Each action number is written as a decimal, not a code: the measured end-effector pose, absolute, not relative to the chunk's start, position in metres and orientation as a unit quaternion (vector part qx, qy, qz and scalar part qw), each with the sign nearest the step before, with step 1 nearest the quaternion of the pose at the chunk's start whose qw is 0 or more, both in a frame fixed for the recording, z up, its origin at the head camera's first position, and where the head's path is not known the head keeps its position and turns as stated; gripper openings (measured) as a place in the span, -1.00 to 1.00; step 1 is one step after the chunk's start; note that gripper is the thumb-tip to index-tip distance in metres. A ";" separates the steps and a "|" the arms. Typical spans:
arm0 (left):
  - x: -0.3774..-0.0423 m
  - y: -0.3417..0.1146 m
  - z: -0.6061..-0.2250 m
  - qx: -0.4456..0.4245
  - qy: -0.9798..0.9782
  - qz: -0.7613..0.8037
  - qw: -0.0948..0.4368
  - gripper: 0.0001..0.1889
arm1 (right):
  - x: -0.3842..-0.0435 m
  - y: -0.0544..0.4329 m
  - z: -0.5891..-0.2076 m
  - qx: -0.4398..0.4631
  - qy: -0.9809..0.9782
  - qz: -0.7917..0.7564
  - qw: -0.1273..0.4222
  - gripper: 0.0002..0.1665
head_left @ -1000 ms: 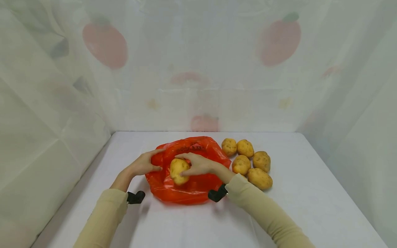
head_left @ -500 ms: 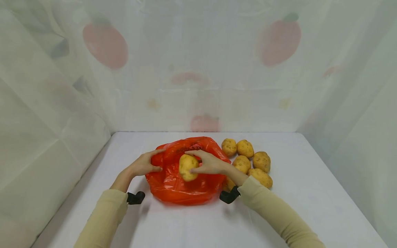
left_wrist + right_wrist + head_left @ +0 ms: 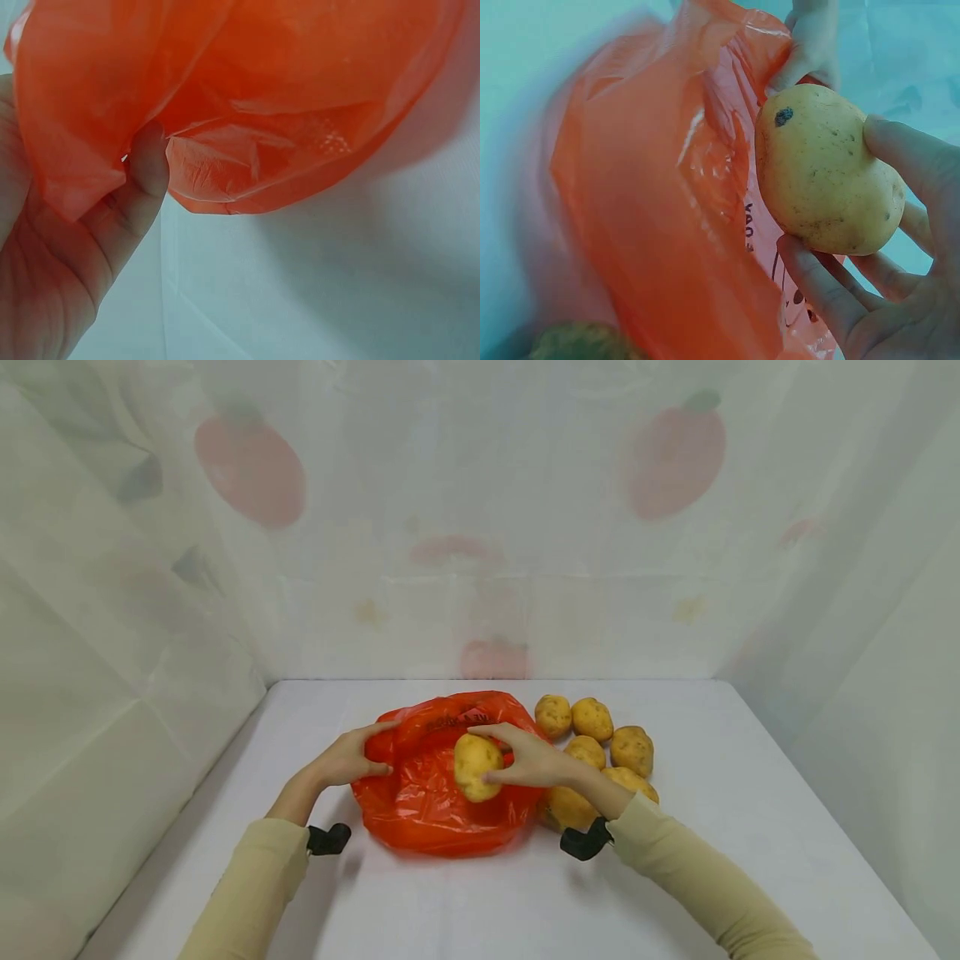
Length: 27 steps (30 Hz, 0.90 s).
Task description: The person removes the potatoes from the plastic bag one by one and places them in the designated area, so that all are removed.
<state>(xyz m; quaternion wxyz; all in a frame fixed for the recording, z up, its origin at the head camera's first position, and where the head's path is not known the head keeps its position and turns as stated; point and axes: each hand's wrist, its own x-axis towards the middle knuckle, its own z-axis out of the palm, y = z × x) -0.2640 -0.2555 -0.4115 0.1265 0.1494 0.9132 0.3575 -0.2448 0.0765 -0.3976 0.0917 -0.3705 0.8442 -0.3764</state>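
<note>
A red plastic bag (image 3: 423, 839) lies with its mouth spread open in the middle of the table. My left hand (image 3: 348, 756) grips the bag's left rim; in the left wrist view the thumb (image 3: 148, 161) shows against the plastic. Over the right part of the opening, my right hand (image 3: 528, 758) holds a yellow potato (image 3: 477, 767) between thumb and fingers. The right wrist view shows this potato (image 3: 825, 169) with a dark spot on its skin, clear of the red plastic (image 3: 660, 195) behind it. What lies deep inside the bag is hidden.
Several loose potatoes (image 3: 632, 750) lie to the right of the bag, some partly hidden by my right forearm. One potato (image 3: 566, 810) sits close against the bag's right side. The white table (image 3: 420, 910) is enclosed by pale printed sheeting (image 3: 367, 527) at the back and sides.
My right hand has moved to the right with the potato, from the middle of the bag's opening to its right part. My left hand keeps its place on the rim.
</note>
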 end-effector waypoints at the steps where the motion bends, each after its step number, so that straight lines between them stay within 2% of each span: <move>1: -0.264 -0.255 -0.412 0.152 0.913 0.357 0.126 -0.21 | -0.244 0.079 -0.398 -0.366 0.847 -0.375 0.091 -0.20; 17: -0.266 -0.255 -0.412 0.139 0.909 0.368 0.136 -0.21 | -0.225 0.122 -0.400 -0.288 0.849 -0.433 0.093 -0.17; 27: -0.268 -0.255 -0.413 0.141 0.909 0.368 0.137 -0.20 | -0.202 0.152 -0.398 -0.272 0.837 -0.465 0.094 -0.18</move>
